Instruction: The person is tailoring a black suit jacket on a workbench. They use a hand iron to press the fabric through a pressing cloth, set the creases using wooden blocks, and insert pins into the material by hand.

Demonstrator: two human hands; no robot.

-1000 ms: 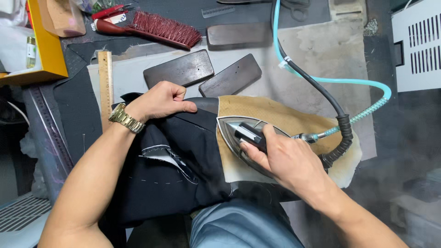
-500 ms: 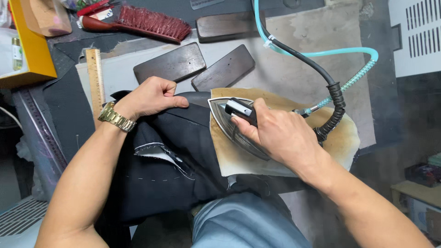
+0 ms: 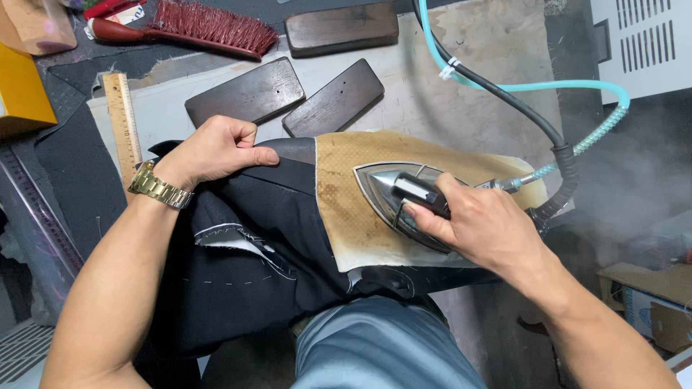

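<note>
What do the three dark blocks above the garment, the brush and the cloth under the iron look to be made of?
The three dark blocks look like stained wood, smooth and worn, with faint grain and small holes. The brush has stiff red bristles and a glossy red handle, lacquered wood or plastic. The pressing cloth under the steam iron seems a woven fabric, scorched tan, with a fine mesh texture.

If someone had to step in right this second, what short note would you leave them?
Left hand: closed fist, pinning the dark jacket at its upper edge.
Right hand: gripping the handle of the iron, which sits flat on the tan pressing cloth laid over the jacket.
Nearby: three wooden blocks, a red brush, a ruler.
Done: cloth laid, iron down. Left: the uncovered part of the jacket, white basting stitches showing.
</note>
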